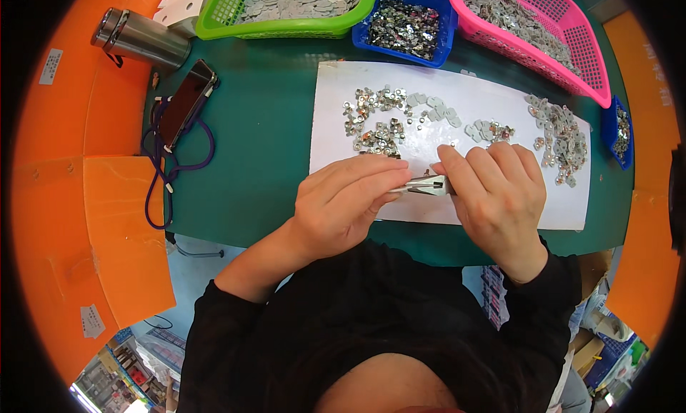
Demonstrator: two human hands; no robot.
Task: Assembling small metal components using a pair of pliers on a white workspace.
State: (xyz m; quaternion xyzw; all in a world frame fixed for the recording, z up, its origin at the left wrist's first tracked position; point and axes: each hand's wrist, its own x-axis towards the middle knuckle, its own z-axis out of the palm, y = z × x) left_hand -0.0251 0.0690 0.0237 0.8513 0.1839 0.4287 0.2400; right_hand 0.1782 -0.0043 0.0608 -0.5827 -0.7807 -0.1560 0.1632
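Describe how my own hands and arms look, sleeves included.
Your left hand and right hand are bare, with no gloves, rings or watch that I can see. Both sleeves are plain black: the left sleeve leaves much of the forearm uncovered, while the right sleeve ends nearer the wrist.

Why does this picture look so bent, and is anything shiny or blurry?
In the head view throughout: the fisheye lens bends the green table and blackens the corners; glare brightens the white board and steel flask; the left hand, right hand and pliers look fairly crisp; the metal parts are too small for fine detail.
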